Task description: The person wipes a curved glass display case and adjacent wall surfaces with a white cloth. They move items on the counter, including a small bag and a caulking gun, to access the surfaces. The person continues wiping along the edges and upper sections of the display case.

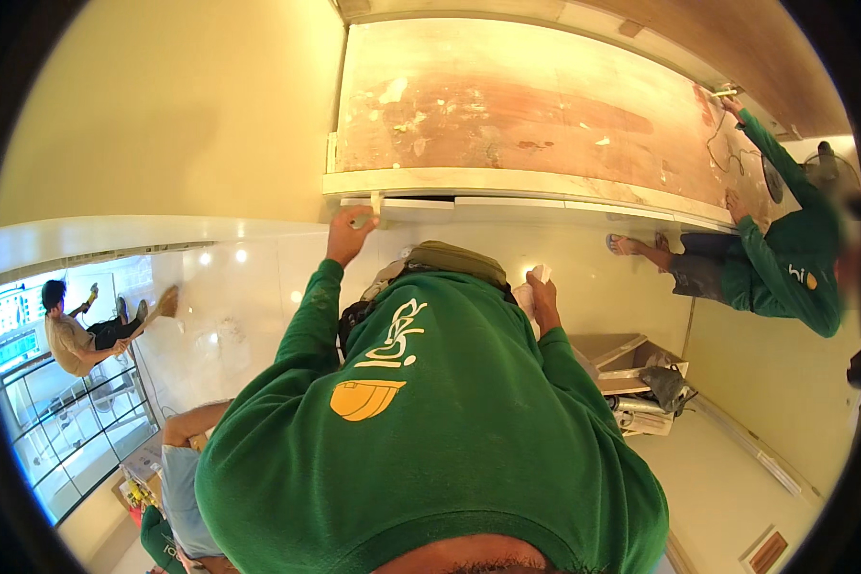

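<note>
My left hand [349,236] is up against the front edge of a long worktop, thumb and fingers curled together. They pinch a small pale strip [377,203] that stands at the pale edging; whether it is tape or a scrap is too small to tell. The worktop [507,124] has a reddish, rubbed surface with white smears. Beneath its edging run white drawer or cabinet fronts [507,206]. Low beside my right hip, my right hand [545,298] is closed around a whitish, crumpled cloth or paper [523,295], partly hidden by my body.
At the right, a co-worker in green [775,277] reaches over the worktop, near a cable [722,143]. An open wooden box [631,359] with a dark bag stands behind my right side. Another person [77,335] sits at the far left by a gridded window. Someone's bare leg [196,426] shows nearby.
</note>
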### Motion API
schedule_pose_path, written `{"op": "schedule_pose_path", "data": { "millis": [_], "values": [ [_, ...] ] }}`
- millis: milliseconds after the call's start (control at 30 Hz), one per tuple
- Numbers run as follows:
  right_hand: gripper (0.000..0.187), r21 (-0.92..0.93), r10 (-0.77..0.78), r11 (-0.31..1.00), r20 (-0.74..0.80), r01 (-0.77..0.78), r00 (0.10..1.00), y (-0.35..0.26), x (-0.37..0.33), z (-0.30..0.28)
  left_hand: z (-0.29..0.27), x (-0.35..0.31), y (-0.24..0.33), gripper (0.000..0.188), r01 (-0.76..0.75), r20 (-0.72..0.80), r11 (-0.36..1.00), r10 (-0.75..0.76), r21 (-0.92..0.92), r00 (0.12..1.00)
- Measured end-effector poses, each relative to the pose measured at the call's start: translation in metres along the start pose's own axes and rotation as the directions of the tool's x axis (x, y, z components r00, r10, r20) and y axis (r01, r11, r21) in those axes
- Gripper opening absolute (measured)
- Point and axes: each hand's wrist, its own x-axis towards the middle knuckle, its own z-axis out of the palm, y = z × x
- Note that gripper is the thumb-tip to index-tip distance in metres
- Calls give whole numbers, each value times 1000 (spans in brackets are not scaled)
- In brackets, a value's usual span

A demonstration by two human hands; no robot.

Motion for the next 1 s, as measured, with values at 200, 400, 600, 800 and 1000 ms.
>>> {"op": "schedule_pose_path", "data": {
  "millis": [200, 400, 600, 800, 1000],
  "values": [
    [49, -35, 4, 999, -4, -4, 1000, 11, 11, 8, 7, -62, -84, 24, 244, 388, 967, -250, 66, 887],
    [52, -138, -50, 990, -104, 36, 993, 8, 11, 16, -2, -148, -182, 29, 352, 335, 860, -477, 370, 813],
    [74, -381, -81, 924, -123, 28, 989, 11, 15, 18, -8, -113, -135, 30, 374, 331, 876, -466, 305, 820],
    [83, -353, -95, 934, -107, 51, 990, 13, 5, 11, -2, -21, -40, 22, 305, 510, 949, -225, -78, 830],
    [74, -352, -124, 934, -158, 61, 980, 3, -25, 9, 1, 27, 66, 49, 174, 588, 945, 24, -278, 808]
  ]
}}
